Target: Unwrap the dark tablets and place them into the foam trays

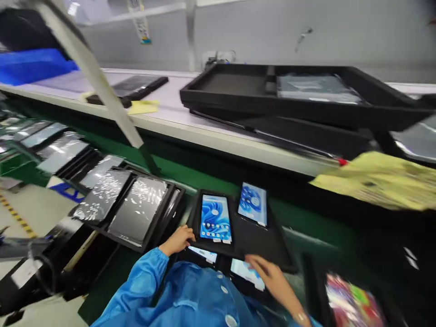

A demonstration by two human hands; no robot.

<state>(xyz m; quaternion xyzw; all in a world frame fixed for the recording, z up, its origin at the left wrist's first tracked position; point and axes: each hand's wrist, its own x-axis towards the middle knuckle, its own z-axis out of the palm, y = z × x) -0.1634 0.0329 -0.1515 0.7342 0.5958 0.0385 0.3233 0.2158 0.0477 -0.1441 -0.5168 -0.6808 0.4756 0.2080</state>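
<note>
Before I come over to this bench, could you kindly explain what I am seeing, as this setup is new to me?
There is no machine: a camera on a person's head looks forward and down at their bare hands. In front lies a black tray bearing two lit tablets. The left hand is at its near-left corner, the right hand by its near edge; I cannot tell whether either grips it. More lit screens show below. To the left, film-covered panels lie in trays.
</note>
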